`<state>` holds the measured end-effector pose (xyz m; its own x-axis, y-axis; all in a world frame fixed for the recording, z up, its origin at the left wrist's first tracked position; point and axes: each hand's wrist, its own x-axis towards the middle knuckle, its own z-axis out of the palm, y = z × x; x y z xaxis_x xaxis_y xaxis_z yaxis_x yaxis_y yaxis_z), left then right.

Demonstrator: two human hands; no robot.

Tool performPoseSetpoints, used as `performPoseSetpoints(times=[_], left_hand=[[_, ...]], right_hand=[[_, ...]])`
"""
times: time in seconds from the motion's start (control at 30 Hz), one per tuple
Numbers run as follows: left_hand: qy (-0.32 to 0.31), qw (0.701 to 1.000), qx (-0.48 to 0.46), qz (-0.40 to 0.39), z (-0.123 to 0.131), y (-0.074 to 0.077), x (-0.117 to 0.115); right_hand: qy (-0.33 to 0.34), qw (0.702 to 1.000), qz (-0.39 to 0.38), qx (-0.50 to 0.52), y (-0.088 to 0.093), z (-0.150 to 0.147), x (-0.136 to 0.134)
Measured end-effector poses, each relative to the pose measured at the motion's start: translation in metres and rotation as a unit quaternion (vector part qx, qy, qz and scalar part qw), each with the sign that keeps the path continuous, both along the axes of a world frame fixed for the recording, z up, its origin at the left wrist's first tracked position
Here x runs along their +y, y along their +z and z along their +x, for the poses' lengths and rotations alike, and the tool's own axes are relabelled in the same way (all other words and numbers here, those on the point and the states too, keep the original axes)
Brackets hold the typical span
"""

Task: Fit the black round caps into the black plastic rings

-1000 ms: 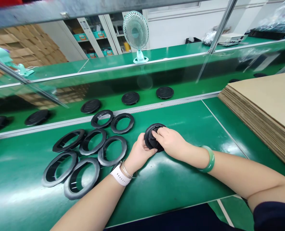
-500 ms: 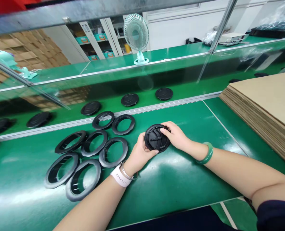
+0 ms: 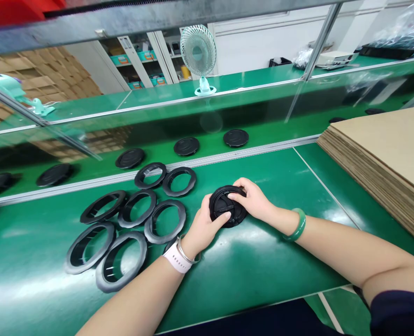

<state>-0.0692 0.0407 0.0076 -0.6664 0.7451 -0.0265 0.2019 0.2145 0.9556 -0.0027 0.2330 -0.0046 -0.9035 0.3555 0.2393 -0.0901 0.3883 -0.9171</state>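
Bright overhead light, glare on green bench (image 3: 263,280), wide-angle edge distortion

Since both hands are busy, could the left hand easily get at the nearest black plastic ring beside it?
Probably yes: the left hand grips the round black plastic disc, and the nearest black plastic ring lies just left of it on bare green table, nothing between. It must first release the disc.

Green mat (image 3: 270,261) bare along near edge; black plastic rings (image 3: 130,219) crowd left, brown cardboard stack (image 3: 385,154) blocks right edge.

Left hand (image 3: 202,227) and right hand (image 3: 252,199) grip a black round part (image 3: 224,207).
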Motion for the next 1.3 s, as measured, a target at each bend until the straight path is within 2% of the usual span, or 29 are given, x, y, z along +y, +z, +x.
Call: performPoseSetpoints(times=[0.67,0.73,0.9,1.0,1.3], left_hand=[[0.036,0.999,0.022,-0.019,0.003,0.002,0.004],[0.045,0.999,0.020,-0.014,0.001,0.001,0.005],[0.029,1.000,-0.010,0.002,-0.003,-0.001,0.002],[0.022,0.999,-0.025,0.005,-0.004,0.000,0.000],[0.045,0.998,-0.039,0.019,0.001,0.001,0.004]], right_hand=[[-0.033,0.999,-0.013,-0.023,-0.005,-0.003,-0.006],[-0.003,0.999,-0.024,-0.028,0.000,-0.003,-0.003],[0.186,0.976,-0.099,-0.056,0.014,0.001,0.010],[0.223,0.966,-0.109,-0.073,0.017,0.004,0.015],[0.108,0.986,-0.018,-0.122,0.025,0.009,-0.001]])
